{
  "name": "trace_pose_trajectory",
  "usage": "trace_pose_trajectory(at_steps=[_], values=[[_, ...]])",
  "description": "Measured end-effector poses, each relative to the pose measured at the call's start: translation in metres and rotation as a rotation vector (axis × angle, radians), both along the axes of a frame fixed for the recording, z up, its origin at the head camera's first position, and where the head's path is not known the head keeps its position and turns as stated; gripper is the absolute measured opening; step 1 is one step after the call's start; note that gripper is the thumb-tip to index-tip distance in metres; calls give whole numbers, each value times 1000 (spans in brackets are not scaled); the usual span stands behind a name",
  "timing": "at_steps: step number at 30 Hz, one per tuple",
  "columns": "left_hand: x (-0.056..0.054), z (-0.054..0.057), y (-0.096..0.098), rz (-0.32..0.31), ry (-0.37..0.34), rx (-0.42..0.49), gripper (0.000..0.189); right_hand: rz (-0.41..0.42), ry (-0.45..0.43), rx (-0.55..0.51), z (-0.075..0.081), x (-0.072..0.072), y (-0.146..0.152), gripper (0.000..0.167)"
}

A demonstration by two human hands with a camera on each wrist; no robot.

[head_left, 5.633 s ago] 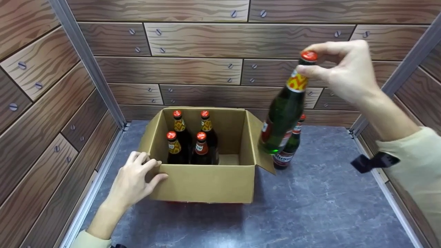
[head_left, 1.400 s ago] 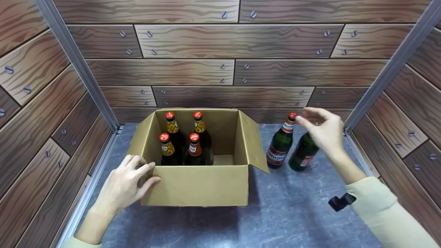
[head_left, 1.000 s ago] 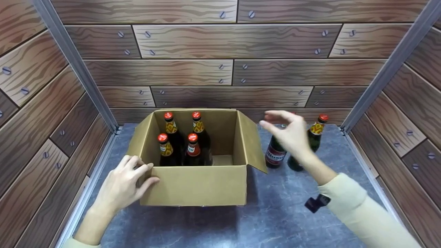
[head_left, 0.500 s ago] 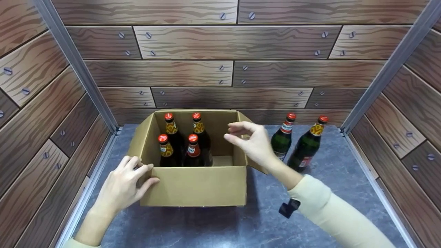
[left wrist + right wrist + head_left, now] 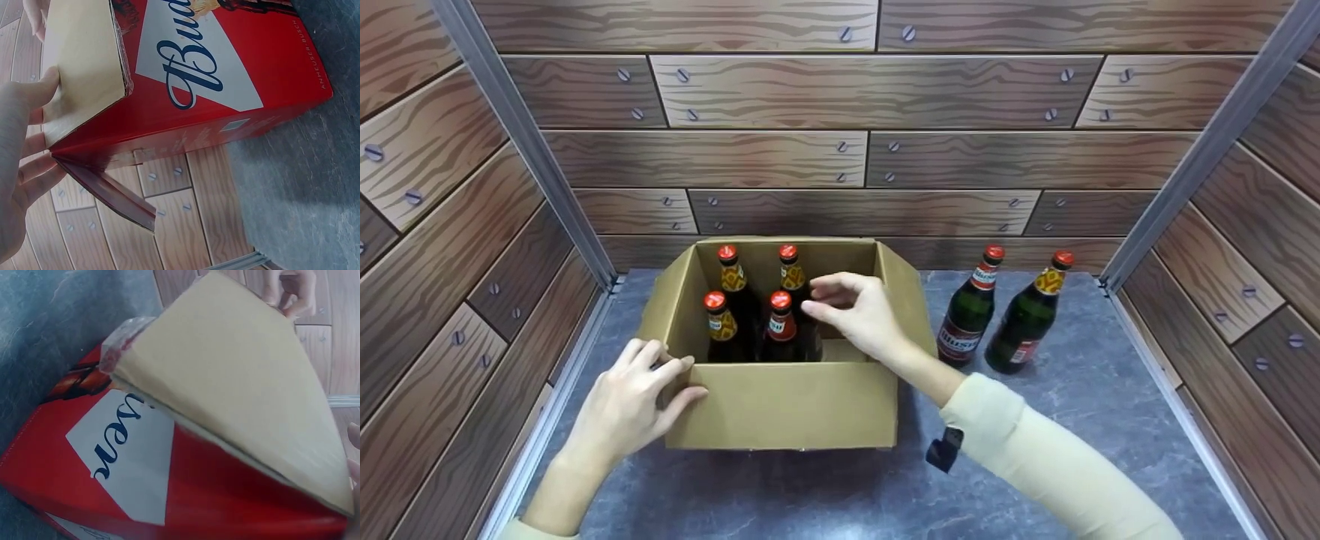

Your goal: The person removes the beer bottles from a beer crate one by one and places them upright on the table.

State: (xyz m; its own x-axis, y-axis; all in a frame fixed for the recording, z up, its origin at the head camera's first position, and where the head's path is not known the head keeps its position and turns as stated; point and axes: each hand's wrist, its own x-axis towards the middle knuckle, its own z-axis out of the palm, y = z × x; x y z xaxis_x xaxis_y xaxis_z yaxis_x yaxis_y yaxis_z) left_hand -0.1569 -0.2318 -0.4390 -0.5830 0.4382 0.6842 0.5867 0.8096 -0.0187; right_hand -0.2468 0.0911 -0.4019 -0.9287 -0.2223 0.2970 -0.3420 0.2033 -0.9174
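Note:
In the head view, my left hand (image 5: pixel 626 401) holds the front left corner of an open cardboard box (image 5: pixel 791 409). The left wrist view shows the thumb (image 5: pixel 42 90) on the bare inner side of the front flap (image 5: pixel 87 62), with fingers behind it. Several dark, red-capped bottles stand in the box's left part, among them a red-necked bottle (image 5: pixel 781 326) at the front right. My right hand (image 5: pixel 862 315) hovers over the box beside that bottle, thumb and fingers bent and apart, gripping nothing. Whether it touches a back bottle (image 5: pixel 792 277) cannot be told.
Two green beer bottles stand on the grey marbled surface (image 5: pixel 1035 450) right of the box: one red-necked (image 5: pixel 969 315), one yellow-necked (image 5: pixel 1026 319). A side flap (image 5: pixel 906 300) leans out towards them. Wood-patterned walls (image 5: pixel 840 90) enclose the back and sides.
The yellow-necked bottle, earlier held up by my right hand, now stands on the surface. That hand has let go and moved left over the box. My left hand has kept its hold.

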Motion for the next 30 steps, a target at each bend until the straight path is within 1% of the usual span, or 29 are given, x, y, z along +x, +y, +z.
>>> trace_pose_trajectory(at_steps=[4, 12, 16, 21, 25, 30], values=[[0, 1, 0, 4, -8, 0, 36, -6, -9, 52, -3, -3, -9, 33], [0, 2, 0, -2, -2, 3, 37, 8, 7, 165, -7, -11, -20, 32], [0, 2, 0, -4, -2, 4, 37, 26, 5, 199, -9, -13, -25, 32], [0, 1, 0, -7, 1, 8, 36, 46, -23, 216, -10, -17, -31, 32], [0, 1, 1, -4, -2, 6, 36, 41, -40, 233, -11, -20, -35, 29], [0, 1, 1, -4, -8, 3, 36, 33, -36, 293, -10, -22, -40, 27]])
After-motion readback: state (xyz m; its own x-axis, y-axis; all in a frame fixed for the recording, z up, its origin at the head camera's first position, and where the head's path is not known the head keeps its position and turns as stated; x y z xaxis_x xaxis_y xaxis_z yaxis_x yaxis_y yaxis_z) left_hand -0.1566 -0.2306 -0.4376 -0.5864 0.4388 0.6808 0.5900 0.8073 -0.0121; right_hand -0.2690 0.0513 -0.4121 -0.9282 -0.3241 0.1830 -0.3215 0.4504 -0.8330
